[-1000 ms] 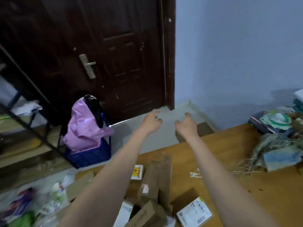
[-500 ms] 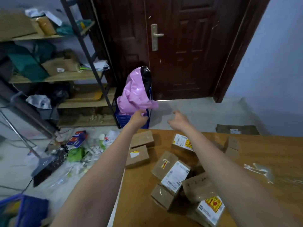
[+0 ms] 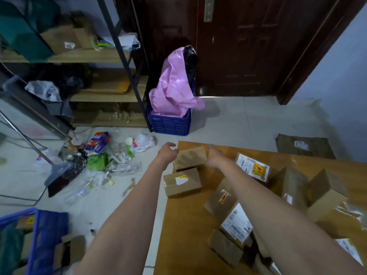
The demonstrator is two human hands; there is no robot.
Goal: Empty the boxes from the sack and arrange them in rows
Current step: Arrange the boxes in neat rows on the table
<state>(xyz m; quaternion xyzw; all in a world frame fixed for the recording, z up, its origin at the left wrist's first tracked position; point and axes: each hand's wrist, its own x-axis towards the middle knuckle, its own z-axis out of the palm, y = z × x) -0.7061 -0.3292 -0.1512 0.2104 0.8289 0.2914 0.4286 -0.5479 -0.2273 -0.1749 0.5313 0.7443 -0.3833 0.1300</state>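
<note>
Several brown cardboard boxes lie scattered on the wooden table [image 3: 184, 239]. A plain brown box [image 3: 190, 158] sits at the table's far left corner. My left hand [image 3: 167, 153] is at its left end with loosely curved fingers, and my right hand [image 3: 215, 158] is at its right end; both look to be touching it. Just in front lies a box with a white label [image 3: 182, 185]. To the right are a box with a yellow label [image 3: 253, 168], a loose heap of boxes [image 3: 236, 221] and an opened box [image 3: 326, 193]. No sack is in view.
The table's left edge drops to a tiled floor strewn with litter [image 3: 111, 153] and a broom [image 3: 63, 173]. A blue crate holding a pink bag [image 3: 169, 124] stands by the dark door. Shelves [image 3: 103, 56] fill the left. Another blue crate [image 3: 45, 235] is at lower left. A flat parcel [image 3: 303, 145] lies on the floor.
The view swung down and left from the door to the table. Both hands dropped from mid-air to either end of the plain box at the table's corner.
</note>
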